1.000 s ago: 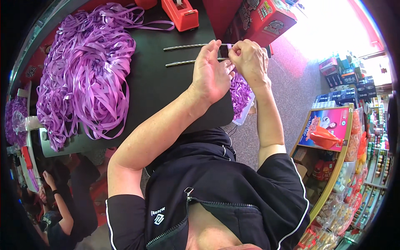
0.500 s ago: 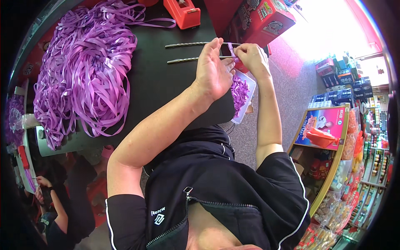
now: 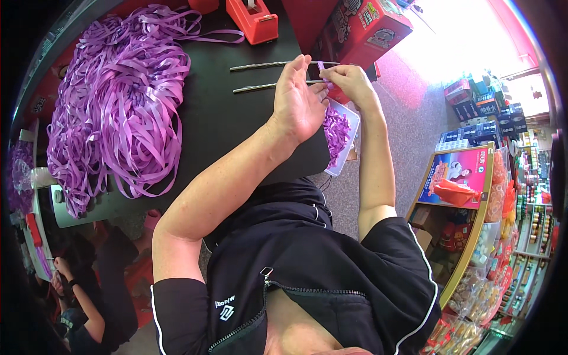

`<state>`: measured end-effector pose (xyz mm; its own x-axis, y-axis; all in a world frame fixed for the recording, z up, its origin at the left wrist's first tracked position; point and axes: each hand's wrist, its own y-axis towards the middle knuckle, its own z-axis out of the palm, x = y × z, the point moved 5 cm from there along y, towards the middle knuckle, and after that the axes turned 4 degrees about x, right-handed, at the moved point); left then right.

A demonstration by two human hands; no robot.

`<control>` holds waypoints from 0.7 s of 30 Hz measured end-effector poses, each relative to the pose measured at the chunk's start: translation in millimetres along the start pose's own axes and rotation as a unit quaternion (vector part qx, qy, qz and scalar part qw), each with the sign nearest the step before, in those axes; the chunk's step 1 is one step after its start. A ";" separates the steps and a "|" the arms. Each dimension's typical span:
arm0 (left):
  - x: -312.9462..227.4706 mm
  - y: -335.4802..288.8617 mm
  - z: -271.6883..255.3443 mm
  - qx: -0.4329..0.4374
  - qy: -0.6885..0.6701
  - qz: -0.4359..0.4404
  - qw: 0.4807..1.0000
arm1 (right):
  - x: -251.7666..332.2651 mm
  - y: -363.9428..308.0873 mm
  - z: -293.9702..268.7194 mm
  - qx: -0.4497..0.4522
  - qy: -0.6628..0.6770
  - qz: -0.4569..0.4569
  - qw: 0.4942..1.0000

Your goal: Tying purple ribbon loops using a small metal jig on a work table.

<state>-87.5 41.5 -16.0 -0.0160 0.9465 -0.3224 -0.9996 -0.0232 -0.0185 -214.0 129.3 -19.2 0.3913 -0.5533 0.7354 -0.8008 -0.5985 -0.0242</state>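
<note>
Two twisted metal rods, a far rod (image 3: 254, 66) and a near rod (image 3: 254, 89), lie side by side across the dark table and reach past its right edge. A short length of purple ribbon (image 3: 320, 67) spans them near their right ends. My right hand (image 3: 353, 86) pinches this ribbon by the near rod. Beside it, my left hand (image 3: 297, 103) has its palm turned right, some fingers stretched up and others spread by the near rod and the ribbon. Below both hands, a clear plastic tub (image 3: 353, 131) holds many small purple ribbon pieces (image 3: 337, 136).
A large heap of purple ribbon loops (image 3: 133, 112) covers the table's left side. A red tape dispenser (image 3: 253, 22) stands at the back, with a red box (image 3: 370, 29) beyond the right edge. A display counter (image 3: 455, 177) stands right. Another person's hands (image 3: 59, 272) work at lower left.
My right hand has shifted slightly left, still pinching the ribbon. My left hand has hardly changed its pose, and the whole view has moved a little.
</note>
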 end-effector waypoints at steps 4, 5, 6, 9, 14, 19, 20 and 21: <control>1.2 1.7 1.2 0.029 0.000 -0.006 1.000 | -25.8 14.7 14.6 0.117 0.280 0.085 0.949; 1.3 1.7 1.5 0.026 0.005 -0.004 1.000 | -34.4 16.9 19.7 0.165 0.355 0.138 0.910; 1.7 1.7 2.0 0.023 0.010 -0.003 1.000 | -37.9 18.7 24.8 0.217 0.410 0.139 0.875; 2.6 3.9 -1.2 0.006 0.002 -0.012 1.000 | -43.5 22.1 27.9 0.227 0.429 0.141 0.863; -7.5 -3.9 7.3 -0.063 0.097 -0.050 0.992 | -32.3 15.8 -8.6 0.108 0.254 0.150 0.949; -39.1 -34.0 41.0 -0.030 0.468 -0.006 0.883 | -35.2 26.3 -25.0 0.020 0.261 0.005 0.965; -45.9 -37.3 40.3 0.023 0.539 -0.026 0.842 | -30.1 27.5 -13.8 0.085 0.353 0.016 0.932; -51.7 -42.3 36.5 0.023 0.543 -0.029 0.839 | -25.2 28.7 -10.1 0.083 0.358 0.015 0.930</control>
<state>-45.3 5.3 35.9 0.0392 0.0924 -0.9949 -0.9982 0.0483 -0.0348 -251.4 131.9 -31.7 -0.0790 -0.0787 0.9938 -0.7023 -0.7031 -0.1115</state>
